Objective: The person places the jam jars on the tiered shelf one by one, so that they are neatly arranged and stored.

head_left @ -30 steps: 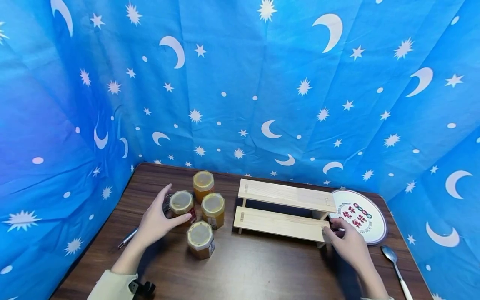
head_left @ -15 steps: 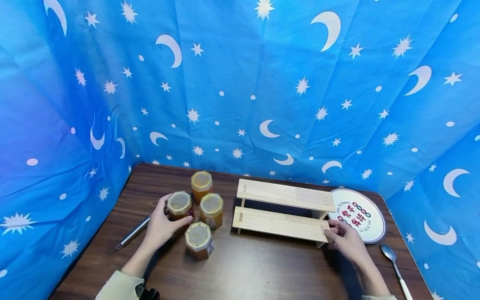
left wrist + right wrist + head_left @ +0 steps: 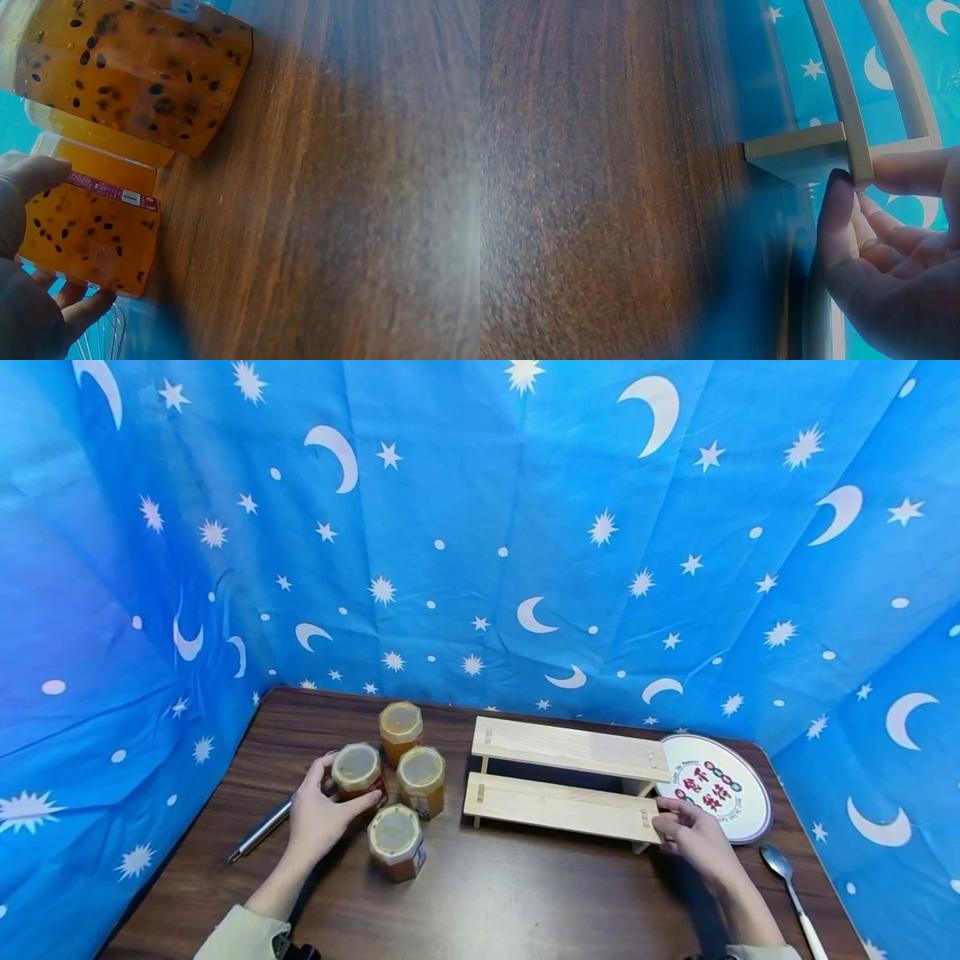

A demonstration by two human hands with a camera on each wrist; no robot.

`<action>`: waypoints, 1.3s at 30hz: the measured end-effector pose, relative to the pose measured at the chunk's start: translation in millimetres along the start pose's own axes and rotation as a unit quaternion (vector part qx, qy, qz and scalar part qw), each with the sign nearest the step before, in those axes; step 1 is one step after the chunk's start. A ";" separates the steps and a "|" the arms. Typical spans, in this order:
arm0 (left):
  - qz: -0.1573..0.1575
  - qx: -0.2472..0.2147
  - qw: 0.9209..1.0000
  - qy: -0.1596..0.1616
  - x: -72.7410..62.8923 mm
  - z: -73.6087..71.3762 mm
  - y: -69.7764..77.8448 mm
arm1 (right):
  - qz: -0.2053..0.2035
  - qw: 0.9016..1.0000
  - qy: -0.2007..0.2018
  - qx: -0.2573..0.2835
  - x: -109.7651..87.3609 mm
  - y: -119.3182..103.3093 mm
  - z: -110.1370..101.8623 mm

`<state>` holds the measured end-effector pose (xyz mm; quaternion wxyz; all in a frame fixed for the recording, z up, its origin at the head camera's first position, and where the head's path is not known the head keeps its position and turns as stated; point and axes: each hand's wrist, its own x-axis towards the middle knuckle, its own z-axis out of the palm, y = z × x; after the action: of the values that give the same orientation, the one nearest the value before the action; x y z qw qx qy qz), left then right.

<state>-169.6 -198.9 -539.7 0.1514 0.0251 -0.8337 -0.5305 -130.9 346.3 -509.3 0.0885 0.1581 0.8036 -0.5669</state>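
My left hand (image 3: 321, 814) grips an octagonal jar (image 3: 357, 768) of orange, dark-seeded filling, thumb on its near side and fingers round the far left. A red label strip runs across this jar (image 3: 112, 232) in the left wrist view. Crowded against it are three similar lidded jars: a back jar (image 3: 401, 727), a right jar (image 3: 422, 777) and a front jar (image 3: 396, 839). On the right, my right hand (image 3: 697, 843) pinches the end of the lower board of a two-step wooden rack (image 3: 558, 806) between thumb and fingers, plainly seen in the right wrist view.
Behind my left hand lies a metal handle (image 3: 258, 831); wire whisk loops (image 3: 105, 334) show in the left wrist view. A printed oval plate (image 3: 750, 802) sits beyond the rack's right end, with a spoon (image 3: 777, 860) nearby. Blue patterned cloth (image 3: 480, 527) surrounds the table.
My left hand has moved in from beside the jar and closed round it. My right thumb and fingers have come together on the rack's board. The jars and rack keep their places.
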 end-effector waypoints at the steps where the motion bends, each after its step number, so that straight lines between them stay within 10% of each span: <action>1: 0.001 -0.001 1.000 0.003 0.1 0.4 -0.2 | 0.001 1.000 -0.001 0.000 0.4 0.2 -0.3; 18: 0.037 0.027 0.999 0.028 4.8 -12.1 19.5 | 0.011 1.000 -0.011 0.009 1.1 -0.7 -0.4; 39: 0.144 0.010 0.989 0.011 32.3 -11.0 104.4 | 0.022 0.999 -0.022 0.015 -0.1 -2.6 -2.4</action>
<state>-185.0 -169.5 -434.9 0.2352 -0.0879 -0.8321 -0.4946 -131.7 347.7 -506.1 0.1164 0.1640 0.7893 -0.5801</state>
